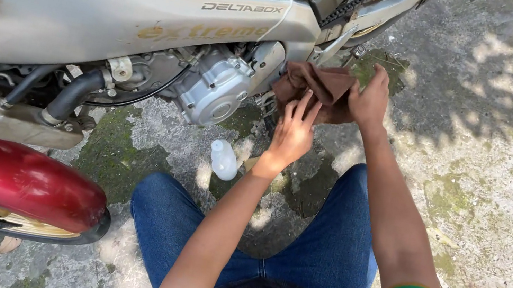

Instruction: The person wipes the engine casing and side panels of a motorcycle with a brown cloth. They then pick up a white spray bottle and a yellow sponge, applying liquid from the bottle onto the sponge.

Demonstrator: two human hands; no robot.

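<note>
The motorcycle [116, 21] fills the upper left of our view, lying across the frame with its silver frame spar on top, the engine [210, 87] below it, and a red fender [5, 173] over the front wheel at the lower left. We crouch beside it on mossy, cracked concrete [511, 175], our knees in blue jeans [322, 247] at the bottom.

The brown rag [319, 85] is the thing in hand. It sits bunched just right of the engine cover, up against the frame where the chain [355, 3] runs down. Our right hand [369, 101] clutches it from the right side, fingers closed into the folds. Our left hand [293, 133] is just below, fingers spread and loose, the tips touching the rag's lower edge without gripping anything.

We judge that the step in hand is wiping the area around the engine and lower frame, with the rag being gathered or refolded between strokes. The next move, as we see it, calls for a firm hold with the right hand and a clean face of cloth turned outward, then pressure into the recesses beside the engine cover, keeping fingers away from the chain.

A small white bottle [224, 159] lies on the concrete below the engine, near our left forearm but apart from it.
</note>
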